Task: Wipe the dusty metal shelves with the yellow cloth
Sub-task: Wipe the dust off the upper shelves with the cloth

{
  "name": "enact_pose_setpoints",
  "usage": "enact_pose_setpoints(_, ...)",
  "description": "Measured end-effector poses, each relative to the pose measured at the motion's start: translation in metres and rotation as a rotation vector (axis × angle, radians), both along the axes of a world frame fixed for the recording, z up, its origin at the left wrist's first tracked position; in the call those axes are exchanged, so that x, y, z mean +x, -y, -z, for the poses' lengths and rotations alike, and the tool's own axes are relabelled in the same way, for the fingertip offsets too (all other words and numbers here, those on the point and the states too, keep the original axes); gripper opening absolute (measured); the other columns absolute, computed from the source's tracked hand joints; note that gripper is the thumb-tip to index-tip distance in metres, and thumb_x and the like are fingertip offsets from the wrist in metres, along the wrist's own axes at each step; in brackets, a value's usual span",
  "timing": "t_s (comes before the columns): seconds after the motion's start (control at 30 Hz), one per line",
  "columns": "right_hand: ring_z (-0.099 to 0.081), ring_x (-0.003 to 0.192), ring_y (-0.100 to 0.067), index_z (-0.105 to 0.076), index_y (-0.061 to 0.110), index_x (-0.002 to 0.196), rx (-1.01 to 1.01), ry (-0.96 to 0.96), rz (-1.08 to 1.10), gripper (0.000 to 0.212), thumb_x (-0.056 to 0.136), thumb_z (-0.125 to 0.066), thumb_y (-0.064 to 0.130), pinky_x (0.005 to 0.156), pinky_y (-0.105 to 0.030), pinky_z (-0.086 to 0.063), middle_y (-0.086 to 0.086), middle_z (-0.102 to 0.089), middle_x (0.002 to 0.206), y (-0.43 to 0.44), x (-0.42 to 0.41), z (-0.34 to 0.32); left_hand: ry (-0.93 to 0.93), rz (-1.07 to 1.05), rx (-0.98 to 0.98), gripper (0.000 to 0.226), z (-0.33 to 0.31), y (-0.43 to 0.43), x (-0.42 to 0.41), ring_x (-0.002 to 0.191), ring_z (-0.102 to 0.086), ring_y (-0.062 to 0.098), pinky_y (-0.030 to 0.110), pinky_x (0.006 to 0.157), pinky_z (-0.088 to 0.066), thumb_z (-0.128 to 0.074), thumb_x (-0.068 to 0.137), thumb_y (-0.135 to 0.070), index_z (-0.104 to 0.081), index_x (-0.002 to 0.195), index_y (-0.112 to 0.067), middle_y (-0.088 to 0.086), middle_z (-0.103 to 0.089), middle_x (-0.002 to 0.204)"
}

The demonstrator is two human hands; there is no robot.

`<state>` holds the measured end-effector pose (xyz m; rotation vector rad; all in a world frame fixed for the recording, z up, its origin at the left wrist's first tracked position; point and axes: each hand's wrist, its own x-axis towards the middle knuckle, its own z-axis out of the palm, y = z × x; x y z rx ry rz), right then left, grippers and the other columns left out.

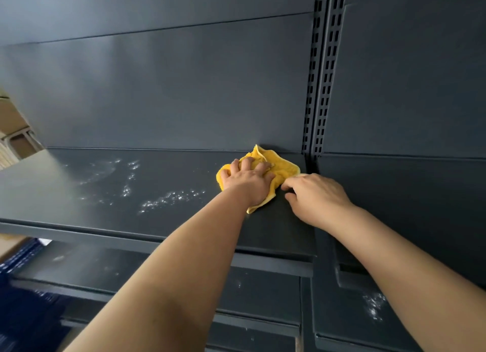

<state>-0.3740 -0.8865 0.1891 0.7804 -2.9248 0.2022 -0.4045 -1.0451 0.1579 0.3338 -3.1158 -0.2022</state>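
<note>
A yellow cloth lies bunched on the dark metal shelf, at its back right corner by the slotted upright. My left hand lies flat on top of the cloth, fingers spread and pressing it down. My right hand is just right of it, thumb and forefinger pinching the cloth's right edge. White dust specks are scattered over the shelf to the left of the cloth. Part of the cloth is hidden under my left hand.
A slotted metal upright divides this bay from the bay on the right. Lower shelves below also carry dust patches. Cardboard boxes show at the far left, and dark blue items at the lower left.
</note>
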Motion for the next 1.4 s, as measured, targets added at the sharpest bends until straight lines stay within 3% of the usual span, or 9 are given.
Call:
enact_pose_setpoints(0.27, -0.053, 0.115, -0.022, -0.059, 0.029, 0.121, -0.010, 0.043, 0.028, 0.028, 0.099, -0.042, 0.030, 0.087, -0.037, -0.046, 0.002, -0.058, 0.126, 0.048, 0.009, -0.001, 0.020, -0.017, 0.004, 0.051, -0.002, 0.069, 0.011, 0.148, -0.003, 0.029, 0.055, 0.115, -0.009, -0.014, 0.097, -0.062, -0.021, 0.147, -0.052, -0.007, -0.010, 0.161)
enact_pose_setpoints(0.57, -0.055, 0.110, -0.024, -0.057, 0.024, 0.124, 0.033, 0.074, 0.156, 0.029, 0.100, -0.040, 0.028, 0.082, -0.033, -0.046, -0.001, -0.057, 0.124, 0.094, 0.013, 0.012, 0.042, -0.074, 0.000, 0.052, -0.001, 0.174, 0.021, 0.149, -0.001, 0.030, 0.053, 0.117, -0.007, -0.012, 0.096, -0.065, -0.018, 0.147, -0.053, -0.007, -0.007, 0.162)
enact_pose_setpoints(0.73, -0.054, 0.116, -0.024, -0.051, 0.028, 0.133, -0.020, 0.099, 0.224, 0.035, 0.102, -0.035, 0.030, 0.093, -0.034, -0.045, 0.000, -0.058, 0.131, 0.096, 0.015, 0.018, 0.050, -0.076, 0.009, 0.054, -0.002, 0.211, 0.016, 0.149, 0.000, 0.031, 0.055, 0.117, -0.007, -0.013, 0.096, -0.065, -0.017, 0.148, -0.051, -0.005, -0.007, 0.162)
enact_pose_setpoints(0.93, -0.046, 0.128, -0.023, -0.044, 0.029, 0.140, -0.086, 0.143, 0.292, 0.040, 0.103, -0.028, 0.031, 0.099, -0.033, -0.037, 0.002, -0.050, 0.143, 0.095, 0.018, 0.018, 0.038, -0.030, -0.027, 0.053, -0.002, 0.192, 0.025, 0.147, -0.004, 0.033, 0.057, 0.114, -0.013, -0.016, 0.098, -0.060, -0.022, 0.149, -0.045, -0.003, -0.010, 0.161)
enact_pose_setpoints(1.13, -0.042, 0.132, -0.022, -0.024, 0.030, 0.150, -0.207, 0.229, 0.277, 0.046, 0.104, -0.025, 0.029, 0.104, -0.034, -0.037, 0.005, -0.044, 0.148, 0.087, 0.022, 0.016, 0.033, 0.159, -0.034, 0.054, -0.001, 0.137, 0.051, 0.148, 0.002, 0.032, 0.059, 0.115, -0.008, -0.014, 0.099, -0.059, -0.017, 0.150, -0.044, -0.004, -0.006, 0.162)
enact_pose_setpoints(1.23, -0.044, 0.131, -0.020, -0.026, 0.030, 0.149, -0.356, 0.278, 0.265, 0.047, 0.103, -0.030, 0.024, 0.104, -0.032, -0.036, 0.002, -0.047, 0.146, 0.077, 0.030, 0.015, 0.036, 0.216, -0.025, 0.055, -0.001, 0.105, 0.066, 0.149, 0.005, 0.032, 0.059, 0.115, -0.005, -0.014, 0.099, -0.058, -0.016, 0.152, -0.042, -0.003, -0.004, 0.163)
enact_pose_setpoints(1.4, -0.047, 0.127, -0.029, -0.030, 0.027, 0.148, -0.356, 0.187, 0.306, 0.049, 0.100, -0.032, 0.016, 0.096, -0.036, -0.042, -0.010, -0.046, 0.144, 0.068, 0.062, 0.013, 0.028, 0.243, -0.027, 0.055, 0.001, 0.054, 0.091, 0.148, 0.005, 0.034, 0.060, 0.115, -0.003, -0.014, 0.100, -0.055, -0.017, 0.152, -0.038, 0.001, -0.005, 0.162)
